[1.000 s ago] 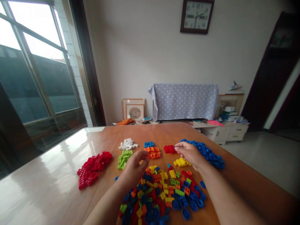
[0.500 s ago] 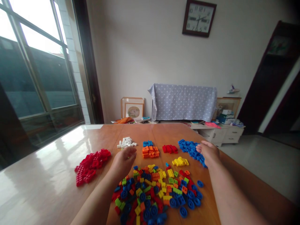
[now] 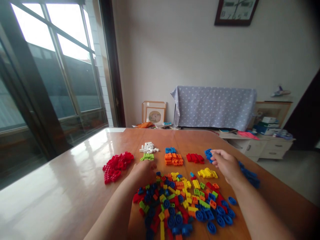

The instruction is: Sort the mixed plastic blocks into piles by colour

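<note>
Wooden table (image 3: pixel 80 193), clock (image 3: pixel 231 12), right hand (image 3: pixel 227 166) before blue bricks (image 3: pixel 250 175)

What a shine off the surface (image 3: pixel 82 190), brown, wood-like and polished smooth, with pale glare streaking its left half! And it was plastic all over: the red bricks (image 3: pixel 117 166) knobbly with studs, the mixed heap (image 3: pixel 185 201) hard-looking, the blue disc (image 3: pixel 211 228) in front softly glossy. Behind, the spotted drape (image 3: pixel 215 106) was matt, soft cloth, the wall (image 3: pixel 175 50) flat and dull, the window pane (image 3: pixel 78 78) smooth glass!
</note>
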`<state>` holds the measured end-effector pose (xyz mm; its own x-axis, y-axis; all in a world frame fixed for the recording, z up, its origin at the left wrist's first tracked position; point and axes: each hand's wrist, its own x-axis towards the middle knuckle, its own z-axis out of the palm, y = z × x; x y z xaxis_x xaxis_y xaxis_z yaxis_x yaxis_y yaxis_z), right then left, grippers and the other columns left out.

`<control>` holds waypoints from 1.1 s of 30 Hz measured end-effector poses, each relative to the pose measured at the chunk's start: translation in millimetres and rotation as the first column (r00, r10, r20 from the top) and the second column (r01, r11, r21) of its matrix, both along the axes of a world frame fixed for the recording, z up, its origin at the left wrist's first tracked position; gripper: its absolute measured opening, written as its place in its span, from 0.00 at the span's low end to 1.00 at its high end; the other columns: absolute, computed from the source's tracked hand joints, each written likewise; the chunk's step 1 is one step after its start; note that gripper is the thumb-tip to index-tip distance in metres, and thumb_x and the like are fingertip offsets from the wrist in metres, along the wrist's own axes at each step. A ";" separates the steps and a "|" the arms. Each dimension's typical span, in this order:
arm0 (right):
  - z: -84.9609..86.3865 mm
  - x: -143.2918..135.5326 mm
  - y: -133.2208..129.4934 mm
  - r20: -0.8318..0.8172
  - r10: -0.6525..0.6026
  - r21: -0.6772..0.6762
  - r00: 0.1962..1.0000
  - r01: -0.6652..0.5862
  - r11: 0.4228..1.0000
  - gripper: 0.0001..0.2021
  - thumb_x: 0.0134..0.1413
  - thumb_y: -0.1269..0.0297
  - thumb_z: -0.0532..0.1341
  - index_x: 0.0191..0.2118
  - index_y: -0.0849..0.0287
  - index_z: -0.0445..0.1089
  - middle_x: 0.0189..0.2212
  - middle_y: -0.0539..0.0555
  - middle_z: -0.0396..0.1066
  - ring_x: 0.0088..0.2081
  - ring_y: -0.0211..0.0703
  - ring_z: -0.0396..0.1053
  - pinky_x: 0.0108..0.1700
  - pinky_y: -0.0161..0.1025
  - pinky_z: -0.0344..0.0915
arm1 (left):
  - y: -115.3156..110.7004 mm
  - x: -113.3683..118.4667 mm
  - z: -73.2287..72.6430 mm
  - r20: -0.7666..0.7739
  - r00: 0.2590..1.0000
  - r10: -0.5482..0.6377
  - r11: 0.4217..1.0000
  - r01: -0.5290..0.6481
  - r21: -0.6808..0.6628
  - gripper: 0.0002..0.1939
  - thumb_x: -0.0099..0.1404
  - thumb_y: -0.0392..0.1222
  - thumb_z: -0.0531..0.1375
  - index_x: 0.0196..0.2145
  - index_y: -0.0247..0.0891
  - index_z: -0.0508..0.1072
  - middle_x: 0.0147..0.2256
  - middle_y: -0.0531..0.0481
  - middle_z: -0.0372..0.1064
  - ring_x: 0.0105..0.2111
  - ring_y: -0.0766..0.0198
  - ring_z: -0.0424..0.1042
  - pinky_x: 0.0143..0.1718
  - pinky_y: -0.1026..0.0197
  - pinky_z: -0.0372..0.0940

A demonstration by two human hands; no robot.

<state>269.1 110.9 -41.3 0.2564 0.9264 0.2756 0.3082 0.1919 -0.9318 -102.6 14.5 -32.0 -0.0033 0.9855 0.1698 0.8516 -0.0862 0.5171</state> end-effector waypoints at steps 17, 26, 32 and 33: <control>19.2 -68.3 -48.2 0.280 0.385 0.022 0.879 -0.407 0.913 0.16 0.59 0.52 0.59 0.36 0.59 0.75 0.27 0.50 0.73 0.29 0.41 0.68 0.31 0.35 0.64 | -6.4 39.6 19.2 -0.100 0.985 -0.138 0.978 0.152 0.141 0.10 0.64 0.39 0.56 0.34 0.41 0.78 0.35 0.46 0.77 0.38 0.57 0.74 0.39 0.61 0.61; 24.8 -101.6 -81.1 0.088 0.744 -0.128 0.663 -0.733 0.668 0.17 0.59 0.53 0.63 0.47 0.58 0.75 0.35 0.52 0.76 0.37 0.43 0.71 0.37 0.36 0.66 | -18.9 77.2 23.3 0.306 0.891 -0.337 0.936 0.283 0.209 0.04 0.65 0.39 0.55 0.36 0.39 0.69 0.29 0.53 0.70 0.29 0.65 0.67 0.31 0.65 0.59; 31.1 -86.2 -70.1 -0.024 0.680 -0.152 0.733 -0.675 0.722 0.14 0.54 0.54 0.66 0.38 0.60 0.73 0.26 0.47 0.70 0.27 0.36 0.67 0.29 0.32 0.63 | -18.5 77.0 21.4 0.381 0.840 -0.386 0.920 0.324 0.219 0.12 0.67 0.40 0.56 0.48 0.40 0.65 0.35 0.51 0.75 0.34 0.63 0.72 0.36 0.64 0.63; 33.0 -75.8 -64.4 -0.048 0.637 -0.146 0.769 -0.636 0.758 0.14 0.53 0.53 0.66 0.38 0.59 0.73 0.26 0.47 0.70 0.27 0.36 0.67 0.29 0.31 0.64 | -18.2 75.1 21.6 0.355 0.857 -0.374 0.924 0.311 0.224 0.14 0.67 0.41 0.56 0.51 0.41 0.64 0.36 0.51 0.75 0.35 0.63 0.73 0.37 0.63 0.63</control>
<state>193.3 46.5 -8.3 -0.4078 0.9045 0.1251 0.1676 0.2088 -0.9635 -27.6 -3.7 -10.5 0.2334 0.8976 0.3738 0.4895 -0.4407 0.7524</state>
